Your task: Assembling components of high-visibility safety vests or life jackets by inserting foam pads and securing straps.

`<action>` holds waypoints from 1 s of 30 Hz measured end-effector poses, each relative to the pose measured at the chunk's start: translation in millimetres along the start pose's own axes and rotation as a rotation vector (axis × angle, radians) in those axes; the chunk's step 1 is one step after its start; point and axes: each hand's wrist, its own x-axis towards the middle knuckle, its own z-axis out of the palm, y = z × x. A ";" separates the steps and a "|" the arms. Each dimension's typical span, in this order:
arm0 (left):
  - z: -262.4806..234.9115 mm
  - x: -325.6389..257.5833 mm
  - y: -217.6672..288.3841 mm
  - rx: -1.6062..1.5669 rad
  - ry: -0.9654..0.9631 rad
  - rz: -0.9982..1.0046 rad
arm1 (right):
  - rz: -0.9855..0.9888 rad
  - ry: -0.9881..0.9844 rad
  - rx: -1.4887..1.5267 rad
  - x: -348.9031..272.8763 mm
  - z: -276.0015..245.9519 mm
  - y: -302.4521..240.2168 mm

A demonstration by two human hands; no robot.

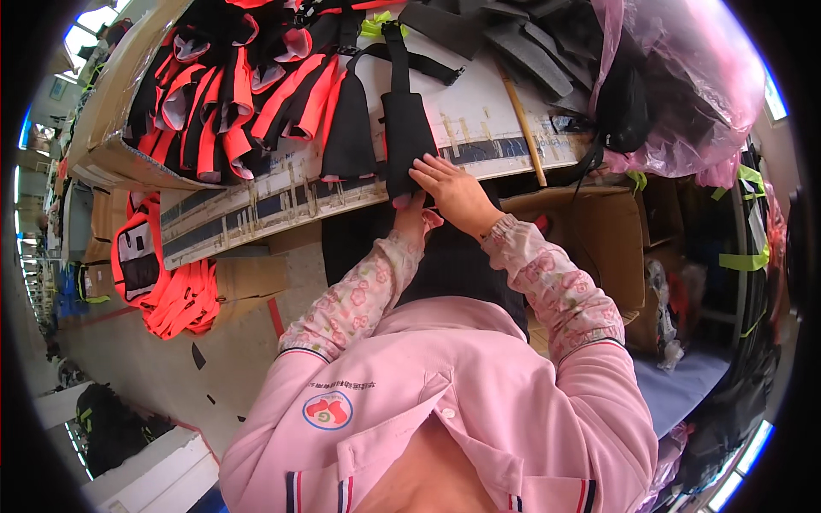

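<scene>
A black padded strap (409, 128) with an attached webbing strap lies on the worktable, its near end hanging at the table's front edge. At that near end is my left hand (412, 221), closed on it, with most of its fingers hidden beneath the pad. My right hand (457, 195) lies over the pad's right edge, fingers stretched out and nearly flat. Just to the left, a second black padded strap (349, 132) with an orange edge rests on the table. A black webbing strap with a buckle (445, 73) extends to the right of the pads.
At the left, a cardboard box (111, 141) holds several orange-and-black padded pieces (231, 111). Dark foam pieces (543, 60), a wooden stick (520, 120) and a pink plastic bag (684, 85) occupy the worktable's (299, 192) right side. An open carton (590, 248) stands below.
</scene>
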 end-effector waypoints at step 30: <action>-11.0 -28.9 24.9 0.325 -0.172 -0.369 | 0.197 -0.054 0.040 19.9 24.8 0.0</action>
